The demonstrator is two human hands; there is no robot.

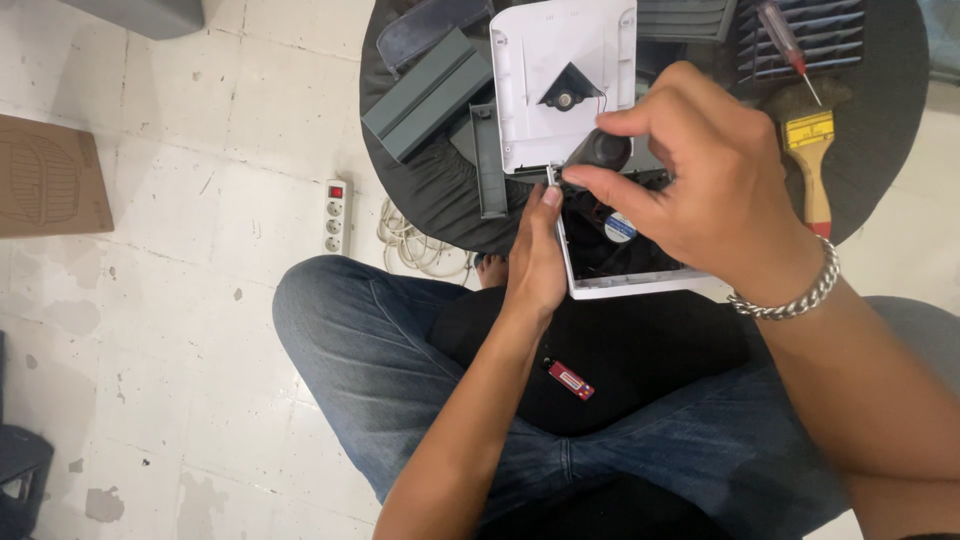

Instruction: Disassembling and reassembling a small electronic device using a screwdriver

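Note:
A white plastic appliance casing (565,70) lies partly opened on a round table draped in dark cloth (420,195), its lower edge toward my lap. My right hand (700,180) pinches a small dark rounded part (600,150) at the casing's open seam, thumb and forefinger closed on it. My left hand (538,255) presses flat against the casing's left lower corner, fingers straight, steadying it. Inside the open housing a black fan with a blue and white label (619,227) shows. A silver chain bracelet (795,295) circles my right wrist.
Grey plastic panels (430,95) lie left of the casing and slatted grey grilles (800,40) at the right back. A red-handled screwdriver (785,35) and a yellow paintbrush (810,160) rest at the right. A white power strip (335,215) and coiled cable (415,245) lie on the tiled floor.

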